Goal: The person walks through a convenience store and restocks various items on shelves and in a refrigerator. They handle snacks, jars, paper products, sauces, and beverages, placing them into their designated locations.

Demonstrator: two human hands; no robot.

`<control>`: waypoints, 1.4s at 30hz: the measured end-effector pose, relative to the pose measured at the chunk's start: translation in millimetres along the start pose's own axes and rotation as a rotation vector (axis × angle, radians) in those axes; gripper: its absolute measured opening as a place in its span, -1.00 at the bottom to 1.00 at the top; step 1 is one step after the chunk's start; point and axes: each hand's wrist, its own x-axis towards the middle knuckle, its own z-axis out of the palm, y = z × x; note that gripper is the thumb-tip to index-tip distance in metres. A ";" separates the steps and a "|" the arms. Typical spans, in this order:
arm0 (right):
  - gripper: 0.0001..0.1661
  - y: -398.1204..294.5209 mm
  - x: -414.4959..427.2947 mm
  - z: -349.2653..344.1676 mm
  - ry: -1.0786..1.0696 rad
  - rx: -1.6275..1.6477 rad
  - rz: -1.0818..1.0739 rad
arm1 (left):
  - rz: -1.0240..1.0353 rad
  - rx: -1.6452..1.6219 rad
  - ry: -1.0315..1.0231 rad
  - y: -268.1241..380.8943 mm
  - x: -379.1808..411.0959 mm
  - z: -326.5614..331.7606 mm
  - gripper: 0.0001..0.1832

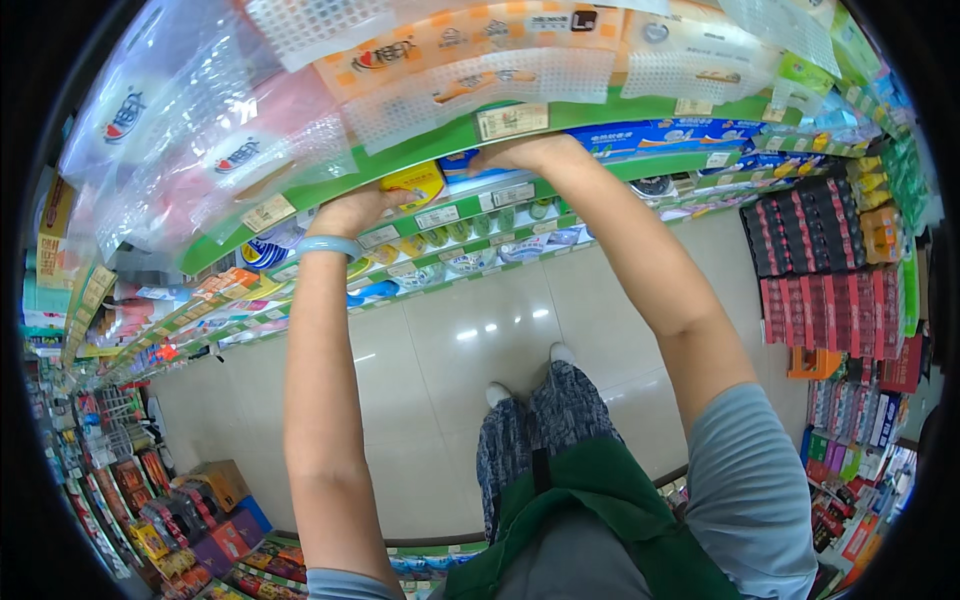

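Note:
Both of my hands reach into a green-edged store shelf [517, 124], under a row of plastic-wrapped tissue packs [480, 67]. My left hand [358, 210], with a pale bangle at the wrist, has its thumb against a yellow box [414, 184]; its other fingers are hidden, so a grip cannot be told. My right hand [502, 156] is at a blue box [457, 165] just right of the yellow one, its fingers partly hidden beneath the upper shelf edge. More blue boxes [660, 137] stand in a row to the right of my right wrist.
Lower shelves hold bowls or tubs [469, 260] and other packaged goods. Stacked dark bottle packs [806, 229] and red can packs [832, 313] stand on the right. Cartons [221, 484] and snack packs lie at the lower left. Tiled floor [450, 375] lies below, around my feet.

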 end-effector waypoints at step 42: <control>-0.17 -67.1 -217.3 23.2 0.247 0.265 -0.216 | -0.036 -0.145 0.682 135.4 -193.7 88.3 -0.37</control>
